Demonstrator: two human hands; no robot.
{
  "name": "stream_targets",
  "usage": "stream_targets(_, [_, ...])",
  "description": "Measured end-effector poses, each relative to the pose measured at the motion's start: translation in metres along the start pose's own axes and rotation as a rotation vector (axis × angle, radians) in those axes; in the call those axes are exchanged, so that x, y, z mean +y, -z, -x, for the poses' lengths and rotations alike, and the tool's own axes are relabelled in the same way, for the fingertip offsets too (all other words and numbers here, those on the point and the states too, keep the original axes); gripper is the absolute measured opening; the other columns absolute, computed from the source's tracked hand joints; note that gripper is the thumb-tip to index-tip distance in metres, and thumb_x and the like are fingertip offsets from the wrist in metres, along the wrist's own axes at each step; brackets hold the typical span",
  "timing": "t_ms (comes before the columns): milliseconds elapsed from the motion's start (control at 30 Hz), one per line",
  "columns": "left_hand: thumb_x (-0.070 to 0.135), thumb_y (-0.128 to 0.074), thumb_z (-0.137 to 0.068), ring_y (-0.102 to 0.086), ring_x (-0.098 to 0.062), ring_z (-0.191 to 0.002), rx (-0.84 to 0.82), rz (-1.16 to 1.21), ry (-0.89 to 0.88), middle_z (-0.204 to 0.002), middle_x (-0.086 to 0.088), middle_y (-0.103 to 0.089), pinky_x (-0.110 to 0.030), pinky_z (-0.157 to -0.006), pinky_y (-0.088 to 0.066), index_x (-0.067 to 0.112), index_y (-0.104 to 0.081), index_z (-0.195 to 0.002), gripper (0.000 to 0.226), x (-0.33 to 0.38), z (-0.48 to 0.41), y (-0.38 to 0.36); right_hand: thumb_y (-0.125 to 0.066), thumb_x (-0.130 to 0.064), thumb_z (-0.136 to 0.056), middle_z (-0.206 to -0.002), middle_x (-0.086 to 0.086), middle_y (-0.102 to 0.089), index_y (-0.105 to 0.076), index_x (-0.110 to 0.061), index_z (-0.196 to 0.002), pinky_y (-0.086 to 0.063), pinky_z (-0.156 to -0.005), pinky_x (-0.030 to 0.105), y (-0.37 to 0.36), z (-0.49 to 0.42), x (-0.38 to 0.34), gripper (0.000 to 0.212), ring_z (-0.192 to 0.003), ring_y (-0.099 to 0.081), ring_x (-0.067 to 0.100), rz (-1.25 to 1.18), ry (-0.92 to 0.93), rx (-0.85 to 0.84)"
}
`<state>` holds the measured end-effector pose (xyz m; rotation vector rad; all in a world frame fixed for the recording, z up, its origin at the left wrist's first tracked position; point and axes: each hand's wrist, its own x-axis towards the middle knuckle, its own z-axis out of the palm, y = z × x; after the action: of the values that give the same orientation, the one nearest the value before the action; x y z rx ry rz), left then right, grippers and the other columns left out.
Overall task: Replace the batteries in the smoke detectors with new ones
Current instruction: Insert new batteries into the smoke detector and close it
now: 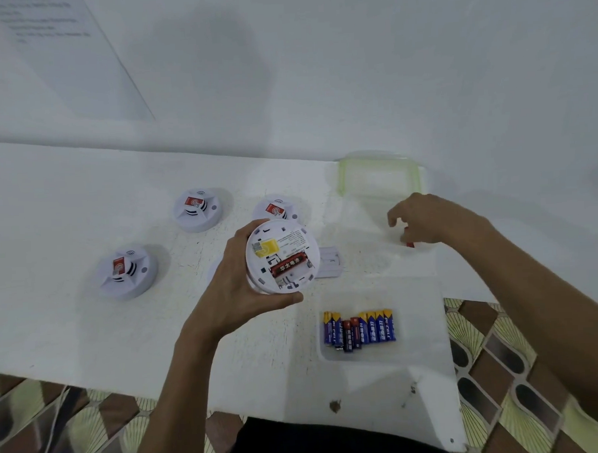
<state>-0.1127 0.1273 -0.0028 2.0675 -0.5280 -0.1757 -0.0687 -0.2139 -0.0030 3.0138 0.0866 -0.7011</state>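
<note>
The left hand (238,283) holds a round white plastic smoke detector (284,240) up over the white desk (72,332), fingers and thumb wrapped round its edge. The detector's back faces up. A red battery (290,263) sits in its open slot, and a yellow sticker (267,248) is just above the slot.

The right hand (427,220) is to the right of the held detector, with its fingers curled over a clear plastic box (359,230). A small red thing (409,244) peeks out under the fingers. I cannot tell if the hand holds it.

Just right of the held detector, a small white plastic cover (330,264) lies on the desk. Below and right of it, a second clear plastic tray (425,323) holds a row of blue-and-yellow and dark red batteries (360,329). Past the clear box lies a clear lid with a green rim (343,176).

Three more white smoke detectors sit face up on the desk: one (276,208) just behind the held detector, one (196,209) up and left of it, and one (126,271) well to its left.
</note>
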Motion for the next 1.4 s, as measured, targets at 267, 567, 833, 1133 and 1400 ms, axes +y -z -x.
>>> stream_targets(267, [0.058,-0.080,-0.055,-0.050,-0.011,-0.121,0.000,-0.010,0.015,-0.134,0.012,-0.045,-0.043,-0.097,-0.050,0.042,-0.028,-0.136,0.098,-0.001,0.001,0.000,-0.061,-0.008,-0.086,-0.090,-0.002,-0.042,-0.059,-0.020,-0.120,-0.047,-0.067,0.027,-0.010,-0.014,0.007,0.036,-0.082,-0.056,0.020,0.145,0.095,-0.083])
stream_targets(567, [0.059,-0.079,-0.056,-0.049,-0.009,-0.122,0.007,-0.023,0.016,-0.134,0.014,-0.044,-0.040,-0.097,-0.049,0.037,-0.028,-0.138,0.099,-0.001,-0.003,-0.002,-0.073,-0.021,-0.084,-0.111,0.003,-0.052,-0.067,-0.010,-0.112,-0.054,-0.081,0.036,-0.010,-0.005,0.011,0.030,-0.090,-0.063,0.021,-0.208,0.231,0.315])
stream_targets(833, [0.066,-0.075,-0.053,-0.046,-0.004,-0.123,0.021,-0.015,0.025,-0.136,0.015,-0.042,-0.019,-0.096,-0.045,0.037,-0.026,-0.138,0.102,-0.001,-0.008,-0.006,-0.079,-0.014,-0.079,-0.101,0.002,-0.063,-0.074,-0.010,-0.098,-0.052,-0.086,0.016,0.002,0.046,-0.063,0.019,-0.086,-0.064,0.009,-0.933,0.375,0.679])
stream_targets(1133, [0.082,-0.062,-0.057,-0.038,0.007,-0.126,0.081,-0.051,-0.058,-0.137,0.027,-0.034,-0.003,-0.099,-0.031,0.043,-0.023,-0.135,0.096,0.002,-0.014,-0.009,-0.077,-0.009,-0.081,-0.092,-0.003,-0.071,-0.063,-0.014,-0.108,-0.057,-0.083,0.026,-0.013,0.081,-0.139,0.031,-0.087,-0.070,0.013,-1.439,0.266,0.683])
stream_targets(1400, [0.085,-0.059,-0.057,-0.040,0.001,-0.126,0.105,-0.018,-0.062,-0.135,0.023,-0.034,-0.014,-0.103,-0.034,0.039,-0.026,-0.133,0.095,0.002,-0.013,-0.015,-0.069,-0.023,-0.088,-0.105,-0.002,-0.067,-0.069,-0.011,-0.107,-0.055,-0.082,0.026,-0.031,0.085,-0.156,0.023,-0.102,-0.063,0.015,-1.261,0.249,0.929])
